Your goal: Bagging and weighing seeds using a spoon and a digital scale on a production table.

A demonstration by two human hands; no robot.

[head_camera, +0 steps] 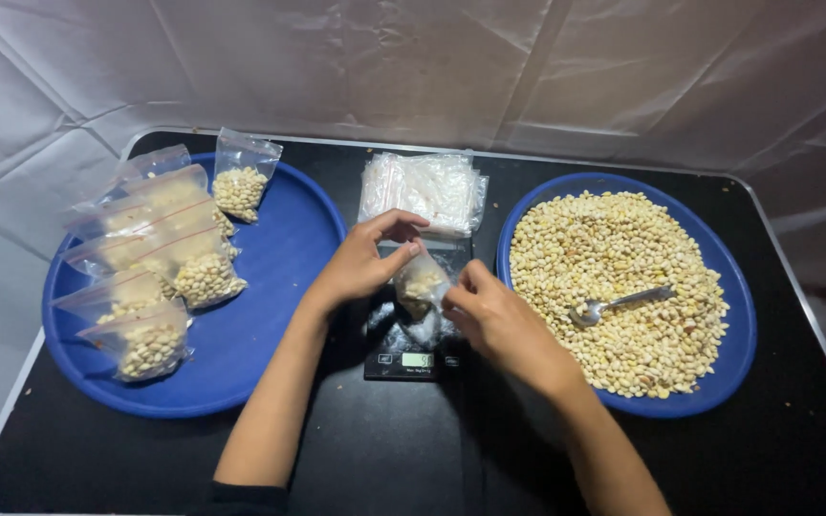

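On the black desk [413, 459], blue trays fill the frame's left [270, 315] and right [733, 354]. At centre, over the small scale [415, 355], both hands pinch a part-filled clear bag [420, 287]: left hand [360, 263] at its upper-left edge, right hand [489, 311] lower right. Best to keep the bag mouth level and pinched evenly.

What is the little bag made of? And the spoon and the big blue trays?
The bag held by the left hand and right hand looks like thin clear plastic: the nuts show through it and it crinkles. The spoon looks like shiny metal, grey and reflecting light. The blue trays are probably plastic: smooth, evenly coloured, slightly glossy.
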